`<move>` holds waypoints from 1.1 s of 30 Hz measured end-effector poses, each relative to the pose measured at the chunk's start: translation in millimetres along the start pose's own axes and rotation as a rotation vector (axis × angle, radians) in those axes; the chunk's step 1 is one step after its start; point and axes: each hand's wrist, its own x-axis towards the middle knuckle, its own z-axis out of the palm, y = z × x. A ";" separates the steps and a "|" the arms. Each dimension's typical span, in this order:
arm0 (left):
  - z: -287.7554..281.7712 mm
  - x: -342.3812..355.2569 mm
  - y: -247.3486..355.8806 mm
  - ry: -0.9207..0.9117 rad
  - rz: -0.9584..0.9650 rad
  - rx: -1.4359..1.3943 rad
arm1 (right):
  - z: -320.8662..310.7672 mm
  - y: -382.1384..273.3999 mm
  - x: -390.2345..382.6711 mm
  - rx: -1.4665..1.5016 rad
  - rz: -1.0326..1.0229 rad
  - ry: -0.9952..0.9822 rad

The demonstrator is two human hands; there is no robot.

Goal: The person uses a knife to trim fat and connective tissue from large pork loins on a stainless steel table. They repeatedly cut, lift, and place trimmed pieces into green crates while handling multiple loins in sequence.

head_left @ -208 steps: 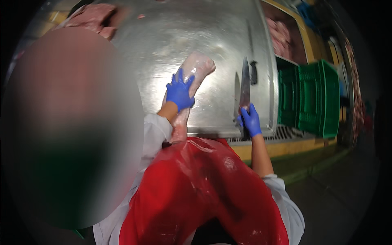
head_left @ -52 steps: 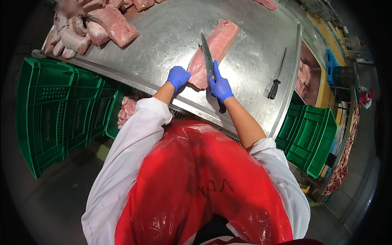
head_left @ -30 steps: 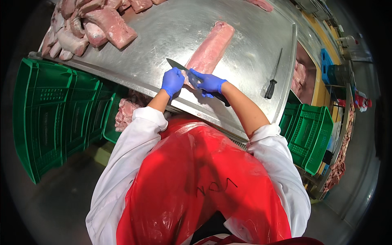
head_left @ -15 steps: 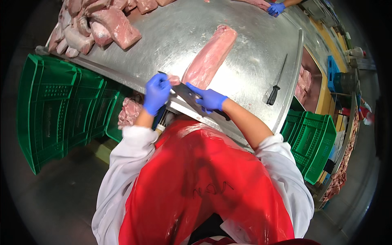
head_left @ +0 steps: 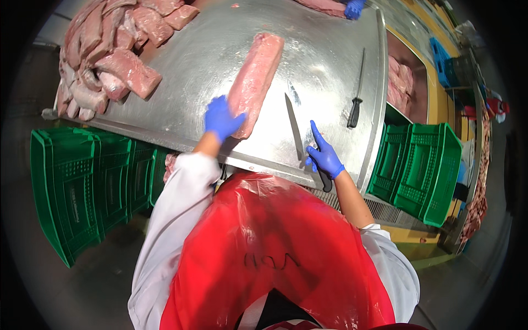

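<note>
A long, pale pink pork loin (head_left: 256,82) lies lengthwise on the steel table, pointing away from me. My left hand (head_left: 221,118), in a blue glove, grips its near end from the left side, thumb across the meat. To the right of the loin, my gloved right hand (head_left: 325,158) is closed around the black handle of a long knife (head_left: 294,126). Its index finger stretches forward, off the handle. The blade points away from me, apart from the meat, low over the table; whether it touches the steel I cannot tell.
Several meat pieces (head_left: 129,71) are heaped at the far left of the table (head_left: 181,82). A slim black-handled tool (head_left: 356,104) lies at right. Green crates (head_left: 82,181) stand left, more green crates (head_left: 421,165) right. Another person's gloved hand (head_left: 355,8) touches meat at the far edge.
My left hand has let go of a small meat scrap, no longer seen, and taken hold of the loin. The loin has shifted toward me. My right hand has moved the knife rightward, off the meat.
</note>
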 end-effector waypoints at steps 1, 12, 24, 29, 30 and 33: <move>-1.7 22.8 48.1 -0.123 -0.075 0.113 | -2.6 1.0 -4.5 0.026 0.004 0.017; 5.1 155.7 5.7 -0.568 -0.214 -1.458 | -42.3 71.4 -92.4 0.259 0.067 0.232; 31.3 50.9 135.5 -0.039 0.863 0.054 | -82.3 88.0 -104.8 0.390 0.067 0.477; 30.0 56.5 154.2 -0.394 0.568 0.290 | -86.2 83.6 -103.8 0.384 -0.006 0.516; 25.9 61.1 143.2 -0.411 0.540 0.251 | -85.7 86.0 -105.0 0.353 -0.010 0.532; 5.8 81.1 114.8 -0.583 0.501 0.030 | -83.7 119.6 -102.6 0.336 -0.083 0.574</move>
